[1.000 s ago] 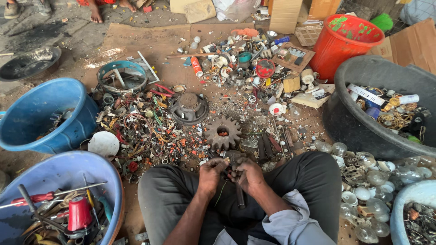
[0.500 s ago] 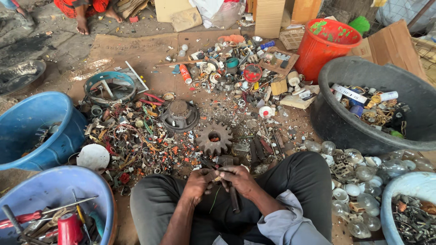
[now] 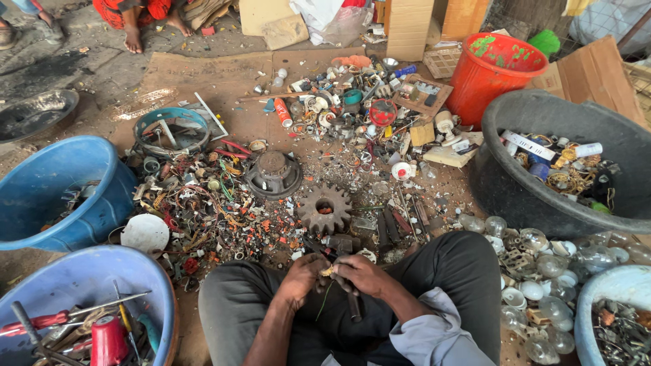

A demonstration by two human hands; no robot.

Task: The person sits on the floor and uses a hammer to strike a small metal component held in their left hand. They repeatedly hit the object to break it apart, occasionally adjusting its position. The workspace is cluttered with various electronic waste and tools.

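Over the lap, left hand (image 3: 303,270) and right hand (image 3: 361,274) both clamping one dark hammer (image 3: 347,274), one rusty toothed gear (image 3: 325,208) lying ahead, two blue plastic tubs (image 3: 41,196).

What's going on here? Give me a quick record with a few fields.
Setting: person sitting on the ground among sorted scrap
Left hand: gripping a small scrap piece
Right hand: on a dark hammer
In front: rusty gear, speaker part
Left side: blue tubs
Right side: black tub, red bucket, glass bulbs
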